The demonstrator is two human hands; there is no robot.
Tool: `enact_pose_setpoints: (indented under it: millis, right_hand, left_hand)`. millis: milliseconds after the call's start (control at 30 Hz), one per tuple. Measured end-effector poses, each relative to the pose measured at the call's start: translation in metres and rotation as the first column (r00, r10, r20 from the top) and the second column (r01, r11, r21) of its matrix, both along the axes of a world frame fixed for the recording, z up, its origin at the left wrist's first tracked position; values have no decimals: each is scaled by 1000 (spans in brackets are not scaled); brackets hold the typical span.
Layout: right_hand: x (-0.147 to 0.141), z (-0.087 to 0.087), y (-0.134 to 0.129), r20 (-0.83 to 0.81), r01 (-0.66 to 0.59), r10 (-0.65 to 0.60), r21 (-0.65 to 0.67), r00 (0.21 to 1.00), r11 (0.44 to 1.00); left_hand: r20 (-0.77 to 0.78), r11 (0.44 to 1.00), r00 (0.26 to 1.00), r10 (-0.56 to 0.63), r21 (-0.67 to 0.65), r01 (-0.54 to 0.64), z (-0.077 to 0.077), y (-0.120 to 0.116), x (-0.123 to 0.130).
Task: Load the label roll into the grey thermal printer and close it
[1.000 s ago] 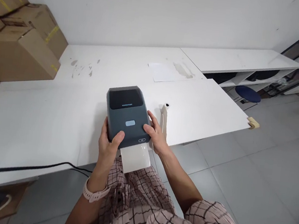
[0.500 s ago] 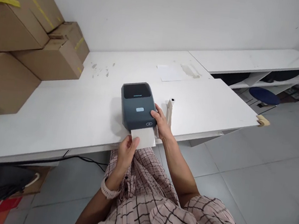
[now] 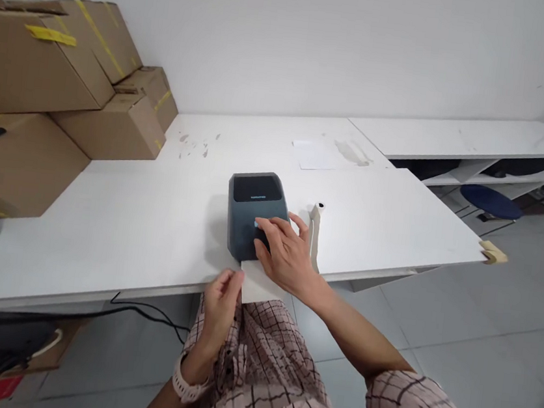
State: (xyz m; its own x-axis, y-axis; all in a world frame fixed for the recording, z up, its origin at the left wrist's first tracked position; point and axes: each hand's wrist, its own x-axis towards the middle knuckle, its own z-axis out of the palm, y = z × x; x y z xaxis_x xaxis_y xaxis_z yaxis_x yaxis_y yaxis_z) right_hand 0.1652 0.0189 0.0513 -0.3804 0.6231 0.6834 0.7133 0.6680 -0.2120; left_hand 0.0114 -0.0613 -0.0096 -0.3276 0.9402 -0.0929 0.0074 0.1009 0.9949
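A dark blue-grey label printer (image 3: 238, 226) with a black window on top rests near the table's front edge. From its front, a white label sheet (image 3: 262, 288) sticks out past the table edge. My left hand (image 3: 220, 303), with a band on its wrist, is closed with thumb and fingers pinched at the sheet's left corner. Over the printer's top lies my right hand (image 3: 290, 258), fingers apart, one fingertip at the light blue button. It hides the printer's front right part. Just right of the printer is a small paper roll (image 3: 319, 212) with its strip unrolled toward the edge.
Cardboard boxes (image 3: 42, 66) are stacked on the left of the white table (image 3: 152, 223). A white sheet (image 3: 314, 155) lies toward the back. Black cables (image 3: 142, 310) hang below the front edge. A blue stool (image 3: 491, 201) stands at the right, by the shelving.
My right hand has moved from the printer's right side onto its top, a finger at the button. My left hand stays at the sheet, now at its left corner. The view has shifted slightly.
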Motion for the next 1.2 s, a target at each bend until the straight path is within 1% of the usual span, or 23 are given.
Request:
enact_pose_setpoints:
  millis: [67, 100, 133, 200, 267, 333, 400, 433, 500, 533, 600, 667, 700, 767, 867, 900, 933, 967, 1000, 1033, 1067, 1133, 1200]
  right_hand:
    - [-5, 4, 4, -6, 4, -4, -76, 1000, 997]
    - [-7, 6, 6, -22, -4, 1, -124, 1000, 992]
    - [-9, 7, 8, -48, -17, 8, -174, 999, 985]
    - [-9, 7, 9, -131, -64, 31, -258, 991, 964]
    - [-6, -2, 3, -279, -100, 11, -307, 960, 947]
    - [-3, -20, -9, -465, -97, -84, -352, 881, 931]
    - [-2, -41, -22, -616, -102, -213, -435, 758, 895]
    - [-1, -50, -28, -662, -128, -265, -482, 701, 867]
    - [-1, -63, -36, -704, -196, -324, -549, 632, 812]
    - [0, -66, -38, -712, -220, -335, -565, 617, 795]
    - [2, -66, -38, -720, -238, -332, -566, 610, 790]
    - [6, -59, -34, -741, -251, -304, -534, 599, 807]
    - [8, -53, -30, -754, -259, -281, -509, 593, 821]
    - [15, -35, -19, -763, -265, -224, -459, 606, 848]
    - [22, 2, 9, -705, -237, -144, -413, 695, 879]
    - [23, 15, 22, -673, -227, -119, -403, 730, 887]
    - [24, 26, 38, -641, -219, -93, -390, 762, 895]
    - [23, 37, 54, -610, -209, -69, -373, 790, 904]
    - [22, 45, 72, -578, -196, -49, -355, 815, 914]
    - [20, 52, 91, -547, -179, -34, -332, 837, 926]
    - [18, 58, 109, -514, -159, -24, -310, 858, 937]
    - [15, 67, 143, -438, -124, -9, -275, 899, 953]
    - [11, 74, 167, -364, -97, 6, -233, 931, 968]
  left_hand:
    - [-104, 977, 982, 160, 158, -142, 3, 7, -5]
    - [-146, 958, 968, 206, 233, -169, 6, 12, -6]
    - [-188, 947, 959, 210, 284, -152, 8, 16, -7]
    - [-244, 952, 962, 123, 303, -45, 12, 23, -7]
    - [-241, 966, 971, 12, 252, 51, 11, 27, -4]
    - [-194, 978, 980, -49, 191, 87, 6, 28, -2]
    - [-139, 982, 987, -86, 154, 108, -2, 29, -2]
    - [-120, 981, 988, -95, 156, 113, -6, 30, -2]
    - [-113, 975, 991, -77, 197, 98, -12, 31, -2]
    - [-122, 971, 991, -52, 228, 79, -14, 31, -2]
    - [-147, 957, 989, 8, 289, 35, -15, 33, -2]
    - [-172, 939, 984, 45, 344, 17, -11, 37, -4]
    - [-187, 927, 981, 56, 374, 18, -5, 41, -5]
    - [-218, 904, 974, 63, 427, 37, 10, 53, -11]
    - [-222, 873, 974, 53, 484, 63, 37, 85, -25]
    - [-218, 864, 974, 66, 501, 54, 43, 98, -30]
    - [-215, 871, 971, 101, 491, 18, 46, 111, -35]
    - [-221, 895, 966, 132, 445, -20, 47, 123, -40]
    - [-255, 931, 958, 130, 363, -29, 45, 134, -43]
    - [-286, 962, 953, 101, 273, -20, 42, 143, -46]
    - [-301, 983, 953, 46, 184, 11, 37, 149, -48]
    - [-287, 994, 955, -74, 51, 92, 27, 156, -50]
    - [-247, 990, 959, -135, -3, 139, 20, 158, -50]
